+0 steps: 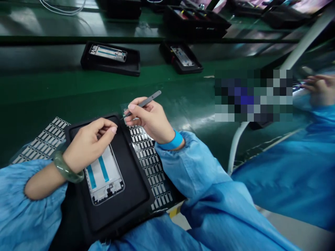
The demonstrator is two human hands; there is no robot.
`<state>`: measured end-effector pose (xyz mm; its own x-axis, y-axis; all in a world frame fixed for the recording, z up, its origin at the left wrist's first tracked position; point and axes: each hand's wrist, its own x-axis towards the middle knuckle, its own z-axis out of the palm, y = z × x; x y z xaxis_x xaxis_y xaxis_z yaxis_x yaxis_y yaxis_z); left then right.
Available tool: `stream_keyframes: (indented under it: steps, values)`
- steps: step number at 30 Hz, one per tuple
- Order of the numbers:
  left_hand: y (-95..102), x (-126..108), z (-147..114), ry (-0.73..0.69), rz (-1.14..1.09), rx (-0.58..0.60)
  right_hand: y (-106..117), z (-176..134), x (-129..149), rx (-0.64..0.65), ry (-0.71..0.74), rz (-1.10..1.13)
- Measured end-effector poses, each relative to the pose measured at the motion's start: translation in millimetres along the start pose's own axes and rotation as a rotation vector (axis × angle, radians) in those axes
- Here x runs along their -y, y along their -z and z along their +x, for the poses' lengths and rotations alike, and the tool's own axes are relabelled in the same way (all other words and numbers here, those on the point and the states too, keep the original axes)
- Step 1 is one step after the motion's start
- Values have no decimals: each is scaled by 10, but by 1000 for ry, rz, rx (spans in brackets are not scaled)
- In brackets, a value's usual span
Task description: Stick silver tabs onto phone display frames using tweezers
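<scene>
My right hand [153,122] is closed around grey tweezers [153,97], their tips pointing left and down toward my left hand. My left hand [91,139] hovers over a phone frame [111,174], thumb and forefinger pinched together; whatever may be between them is too small to make out. The silvery frame carries two blue strips, and my left hand hides its upper part. It lies in a black tray [133,181] close to my body. Beneath my right hand, a sheet of small pale die-cut pieces [150,164] runs along the tray's right side.
Another sheet of pieces [43,144] lies left of the tray. Further back on the green bench [47,80], two black trays [133,66] [192,69] hold phone frames. Black bins [193,28] stand behind. At right, a white curved pipe [235,146] rises beside a co-worker's blue sleeve [290,164].
</scene>
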<state>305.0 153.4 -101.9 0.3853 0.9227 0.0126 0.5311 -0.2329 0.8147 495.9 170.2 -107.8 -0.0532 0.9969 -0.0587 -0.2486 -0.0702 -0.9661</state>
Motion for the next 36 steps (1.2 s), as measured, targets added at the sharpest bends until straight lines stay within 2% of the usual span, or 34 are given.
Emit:
stream_keyframes:
  steps: [3,5,9,12,16,20,25,28,32,36]
  values:
    - [72,137,-64,-57,143,-30,78,43,-10,-158,74,-161]
    - [82,210,-57,-162,245,-43,164,68,-36,-233,73,-232]
    - [-4,218,112,-385,508,2,282,97,-146,-273,10,-245]
    - [-152,128,346,-415,663,103,321,124,-235,-286,-17,-182]
    - [-336,1,637,-419,762,210,373,164,-297,-310,-31,-104]
    - [-396,-78,786,-416,831,312,434,190,-315,-340,-21,-70]
    - [-402,-114,863,-404,816,391,476,209,-334,-345,-20,-57]
    - [-395,-79,893,-389,743,400,484,217,-347,-346,5,-38]
    - [-329,-3,880,-348,565,335,473,209,-346,-355,38,-37]
    - [-207,16,775,-284,341,214,400,140,-298,-312,80,-34]
